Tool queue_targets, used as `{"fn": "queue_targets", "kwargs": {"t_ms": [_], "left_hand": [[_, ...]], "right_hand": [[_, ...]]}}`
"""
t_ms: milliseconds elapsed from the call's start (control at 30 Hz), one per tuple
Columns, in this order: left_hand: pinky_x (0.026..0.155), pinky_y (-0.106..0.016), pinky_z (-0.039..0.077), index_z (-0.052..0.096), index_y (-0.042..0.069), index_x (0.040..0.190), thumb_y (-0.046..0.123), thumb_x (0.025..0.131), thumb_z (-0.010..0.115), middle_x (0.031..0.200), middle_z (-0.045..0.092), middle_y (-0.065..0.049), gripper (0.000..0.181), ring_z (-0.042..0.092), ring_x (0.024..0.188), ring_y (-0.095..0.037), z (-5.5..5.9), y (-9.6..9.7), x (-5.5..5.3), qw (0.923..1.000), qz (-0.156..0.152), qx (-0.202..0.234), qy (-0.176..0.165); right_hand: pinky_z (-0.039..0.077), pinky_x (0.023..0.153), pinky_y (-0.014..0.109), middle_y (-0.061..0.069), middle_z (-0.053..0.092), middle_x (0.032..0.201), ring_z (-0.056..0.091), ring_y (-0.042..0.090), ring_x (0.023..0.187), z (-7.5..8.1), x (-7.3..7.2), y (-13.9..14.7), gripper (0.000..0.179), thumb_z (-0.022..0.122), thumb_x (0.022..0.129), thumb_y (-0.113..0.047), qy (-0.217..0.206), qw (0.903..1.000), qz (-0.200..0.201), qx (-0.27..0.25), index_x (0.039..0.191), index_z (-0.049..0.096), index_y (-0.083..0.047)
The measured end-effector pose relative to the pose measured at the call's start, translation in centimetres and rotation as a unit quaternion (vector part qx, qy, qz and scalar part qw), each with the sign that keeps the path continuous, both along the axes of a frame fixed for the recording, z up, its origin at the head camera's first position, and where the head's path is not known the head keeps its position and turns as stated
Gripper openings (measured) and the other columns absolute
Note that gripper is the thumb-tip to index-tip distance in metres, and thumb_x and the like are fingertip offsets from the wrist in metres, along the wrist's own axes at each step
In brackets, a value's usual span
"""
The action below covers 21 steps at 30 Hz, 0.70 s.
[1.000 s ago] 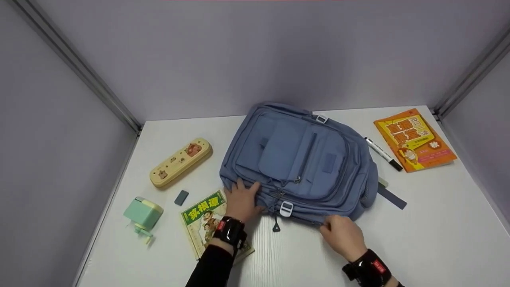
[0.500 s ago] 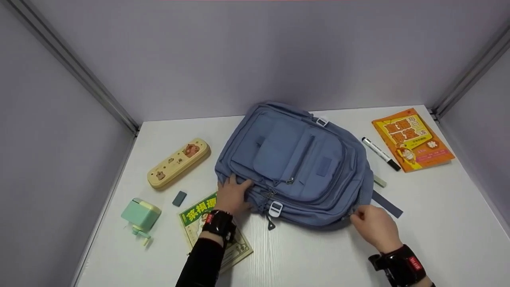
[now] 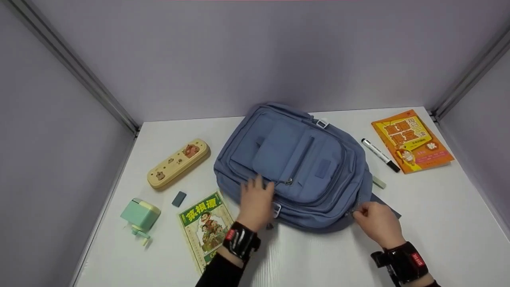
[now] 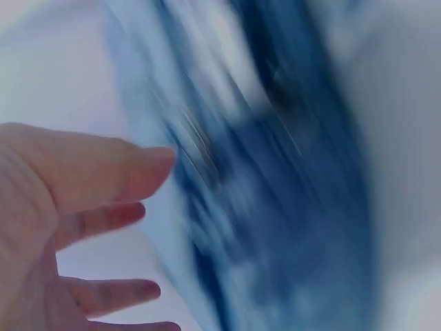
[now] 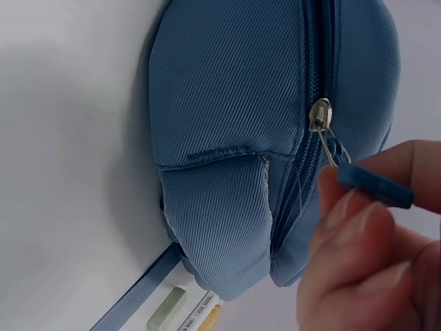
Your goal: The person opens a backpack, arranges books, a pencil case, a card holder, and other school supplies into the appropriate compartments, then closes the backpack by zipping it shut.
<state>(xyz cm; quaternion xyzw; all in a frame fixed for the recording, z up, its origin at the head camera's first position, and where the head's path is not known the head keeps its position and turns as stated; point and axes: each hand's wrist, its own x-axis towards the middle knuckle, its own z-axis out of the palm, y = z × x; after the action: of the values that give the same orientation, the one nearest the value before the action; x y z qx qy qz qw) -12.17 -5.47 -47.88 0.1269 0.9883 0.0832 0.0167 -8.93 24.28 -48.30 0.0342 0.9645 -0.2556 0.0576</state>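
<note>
A blue backpack (image 3: 275,155) lies front side up on the white table. At its near right corner, my right hand (image 3: 378,223) pinches a zipper pull. The right wrist view shows the blue pull tab (image 5: 375,186) between thumb and fingers, linked to a metal slider (image 5: 320,115) on the side zipper. My left hand (image 3: 255,201) is over the bag's near left edge with fingers spread, partly covering a white buckle (image 3: 276,210). In the left wrist view the bag is blurred, and the thumb (image 4: 117,165) and fingers stand apart with nothing between them.
On the left are a yellow pencil case (image 3: 178,164), a dark eraser (image 3: 179,199), a green sharpener (image 3: 140,215) and a green-and-cream book (image 3: 207,227). An orange book (image 3: 414,141), a marker (image 3: 380,155) and a pale green block (image 3: 379,182) lie right. Walls enclose the table.
My right hand has moved right along the backpack's near edge, holding the zipper pull. My left hand has lifted off the left side and moved right. The bag has shifted slightly left.
</note>
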Motion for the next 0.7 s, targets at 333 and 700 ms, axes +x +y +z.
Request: {"fn": "queue_targets", "kwargs": {"t_ms": [333,700], "left_hand": [[0.100,-0.041,0.052,0.041,0.026,0.148,0.062,0.084,0.067,0.139,0.056,-0.001,0.078,0.058,0.125,-0.023,-2.9,12.5,5.3,0.9826,-0.115,-0.133,0.062],[0.053,-0.022,0.044,0.049,0.023,0.093,0.032,0.092,0.063,0.080,0.055,0.008,0.016,0.054,0.070,-0.008,-5.8,12.8,3.8,0.9530,-0.109,-0.141,0.245]], "right_hand": [[0.032,0.049,0.025,-0.003,0.049,0.058,0.045,0.012,0.052,0.1,0.2,-0.3,0.020,0.061,0.085,-0.010,0.027,0.9994,0.019,-0.013,0.065,0.058,-0.011],[0.029,0.050,0.022,-0.004,0.046,0.057,0.041,0.010,0.052,0.2,0.4,-0.1,0.026,0.061,0.086,-0.007,0.041,0.9988,0.015,-0.022,0.062,0.055,-0.012]]}}
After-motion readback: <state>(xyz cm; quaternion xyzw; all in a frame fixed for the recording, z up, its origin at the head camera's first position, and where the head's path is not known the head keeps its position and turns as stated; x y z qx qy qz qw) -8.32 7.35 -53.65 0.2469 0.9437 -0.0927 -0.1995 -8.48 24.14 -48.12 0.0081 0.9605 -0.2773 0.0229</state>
